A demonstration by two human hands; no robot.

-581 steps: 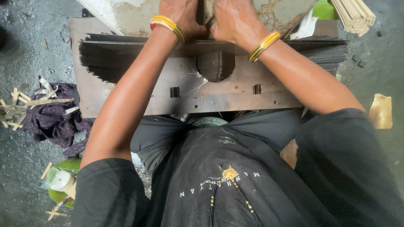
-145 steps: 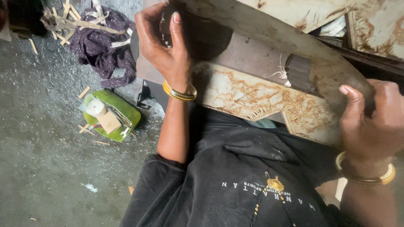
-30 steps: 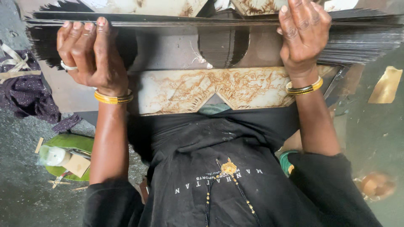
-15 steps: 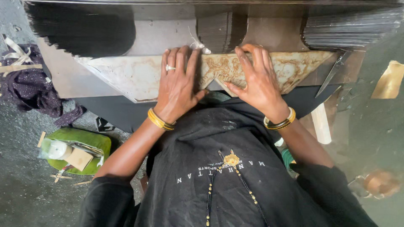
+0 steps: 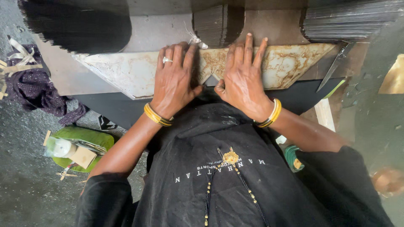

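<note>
Both hands are laid flat, side by side, on a metal plate point(image 5: 126, 71). A cloth bundle point(image 5: 29, 90) is placed at the far left, a knife point(image 5: 334, 69) at the right.

The rough grey concrete floor point(image 5: 25, 197) carries everything here. On its left side lies a crumpled dark purple cloth point(image 5: 31, 90) with pale strips of material point(image 5: 14, 63) tangled over it. Nearer, a green tray point(image 5: 90, 138) rests on the floor, holding a small white bottle point(image 5: 63, 148) and a tan block point(image 5: 83, 157). Thin pale splinters point(image 5: 65, 173) lie scattered just beside the tray.
</note>
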